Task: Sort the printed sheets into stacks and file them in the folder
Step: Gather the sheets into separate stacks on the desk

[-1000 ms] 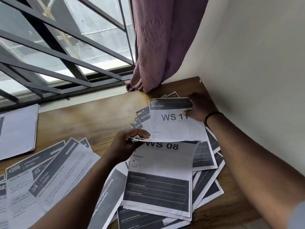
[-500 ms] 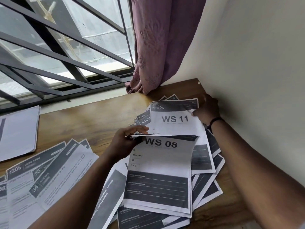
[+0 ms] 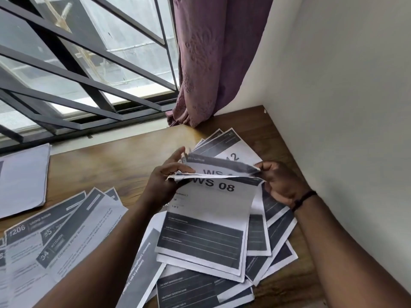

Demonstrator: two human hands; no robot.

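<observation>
Both hands pinch the same lifted sheet: the left hand (image 3: 165, 178) grips its left edge between thumb and fingers, and the right hand (image 3: 279, 182) holds its right corner with curled fingers, so the sheet headed "WS" (image 3: 219, 166) bows up between them, its number hidden by the fold. The left hand's fingers also hold the top edge of the sheet marked "WS 08" (image 3: 213, 210), which hangs down from there onto the pile.

Below all this runs the wooden table (image 3: 115, 165), set into a corner between a barred window (image 3: 77, 63) and a pale wall (image 3: 344, 85). A mauve curtain (image 3: 213, 63) hangs at the window's right side, its hem touching the table's far edge.

A loose fan of printed sheets (image 3: 271, 241) lies under and around the hands, overlapping at different angles, most showing dark grey blocks with ruled lines. One sheet ending in "12" (image 3: 233, 150) sticks out behind the lifted one, towards the curtain. A second spread of sheets (image 3: 66, 230) lies near the left forearm, with headers reading "1206", "55" and "34 KITCHEN". Well apart at the far left sits a neat stack of plain white paper (image 3: 22, 178).

A thin dark band (image 3: 303, 197) circles the right wrist.
</observation>
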